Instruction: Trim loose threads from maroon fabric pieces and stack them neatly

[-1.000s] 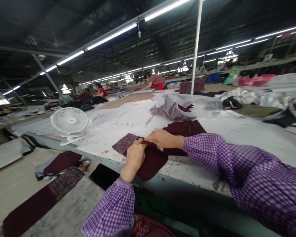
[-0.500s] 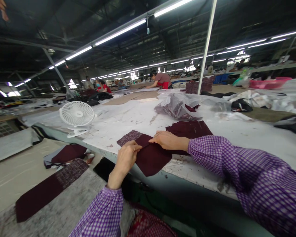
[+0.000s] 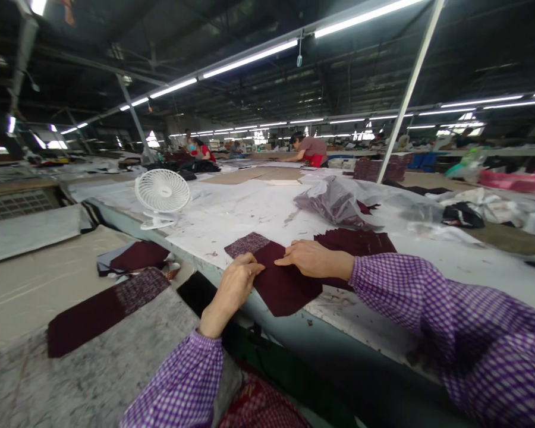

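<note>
A maroon fabric piece [image 3: 289, 291] with a speckled end section [image 3: 248, 244] lies on the white table's near edge, its pointed corner hanging over. My left hand [image 3: 237, 284] pinches its left margin between thumb and fingers. From the right, my right hand [image 3: 314, 258] has its fingers together, tips down on the middle of the same piece; what lies under them is partly hidden. Behind my right hand and wrist sits a stack of maroon fabric pieces [image 3: 361, 241] with frayed edges, partly covered by that arm.
A small white fan [image 3: 163, 191] stands at the table's left edge. Clear plastic bags [image 3: 332, 202] lie behind the stack. On the lower surface at left rest another maroon and speckled piece [image 3: 89, 318] and a small fabric pile [image 3: 136, 258]. A metal pole [image 3: 410, 89] rises at right; co-workers [image 3: 310, 148] are farther back.
The view has shifted left, so everything appears farther right. A crease seen between my hands has flattened out. Both hands stay on the same maroon piece.
</note>
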Tool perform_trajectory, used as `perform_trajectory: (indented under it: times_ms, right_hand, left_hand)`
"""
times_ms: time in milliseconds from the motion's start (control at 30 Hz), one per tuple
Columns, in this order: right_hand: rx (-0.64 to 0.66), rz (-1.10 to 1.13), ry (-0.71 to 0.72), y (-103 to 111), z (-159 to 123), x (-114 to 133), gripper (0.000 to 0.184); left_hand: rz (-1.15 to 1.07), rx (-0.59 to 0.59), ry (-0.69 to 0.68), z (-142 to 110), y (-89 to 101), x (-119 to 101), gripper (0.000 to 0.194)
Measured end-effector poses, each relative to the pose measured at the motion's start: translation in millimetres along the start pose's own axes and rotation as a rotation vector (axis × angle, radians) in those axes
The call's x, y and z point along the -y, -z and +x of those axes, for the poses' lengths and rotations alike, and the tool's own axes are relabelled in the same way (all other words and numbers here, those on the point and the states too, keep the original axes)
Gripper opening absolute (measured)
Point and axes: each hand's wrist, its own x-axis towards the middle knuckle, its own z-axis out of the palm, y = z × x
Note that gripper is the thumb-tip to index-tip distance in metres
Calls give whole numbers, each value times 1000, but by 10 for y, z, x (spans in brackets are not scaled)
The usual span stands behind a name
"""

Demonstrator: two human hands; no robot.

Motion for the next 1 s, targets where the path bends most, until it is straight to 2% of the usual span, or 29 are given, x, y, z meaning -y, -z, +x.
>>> perform_trajectory:
  times_ms: [133,233,333,467,567,667,867,1000]
  right_hand:
    - [169,-129,32,185,53,122,61]
    - [236,-156,85,296,97,191,67]
    - [283,-176,117,360,145,222,71]
    - [309,-192,140,386,193,200,70]
    - [301,-191,160,376,206,158,70]
    - [286,-183,181,370,210,126,70]
    - [317,-191,228,400,266,149,75]
    - [343,-230,218,393,292,221,77]
  left_hand:
    - [51,-14,-56,-43,2,10,34]
    - [88,-44,-69,-119,27,13,33]
    - [22,-72,-57,-201,64,28,29]
    - [-155,-149,100,-251,116,34,15]
    - [-219,-163,211,-231,136,4,13]
    - [-162,-146,182,-198,122,-20,11]
    - [-68,-150,88,-236,76,41,21]
    - [-128,-149,80,-303,114,85,20]
